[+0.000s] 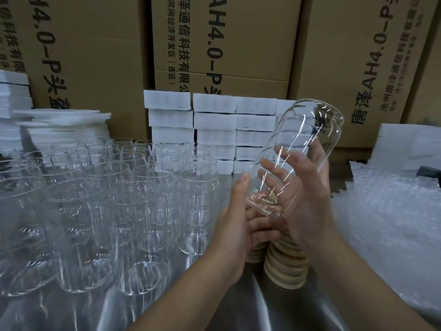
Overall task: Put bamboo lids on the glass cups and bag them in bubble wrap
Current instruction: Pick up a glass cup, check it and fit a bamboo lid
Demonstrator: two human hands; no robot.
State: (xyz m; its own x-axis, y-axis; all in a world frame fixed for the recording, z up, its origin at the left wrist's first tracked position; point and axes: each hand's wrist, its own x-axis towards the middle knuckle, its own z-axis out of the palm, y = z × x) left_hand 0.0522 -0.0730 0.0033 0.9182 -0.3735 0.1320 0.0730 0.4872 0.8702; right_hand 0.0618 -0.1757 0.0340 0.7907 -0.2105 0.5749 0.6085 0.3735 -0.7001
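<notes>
— What carries everything?
— A shiny grey table [238,309].
— What lies on it?
— Empty glass cups [143,211] crowd nine o'clock. Bamboo lids [284,266] are stacked at five, bubble wrap [393,211] at three, foam boxes [214,130] at twelve, foam sheets [64,123] at ten.

Glass cup [307,139] clear, glossy; stacked lids [285,271] matt pale bamboo; boxes [238,44] cardboard.
</notes>
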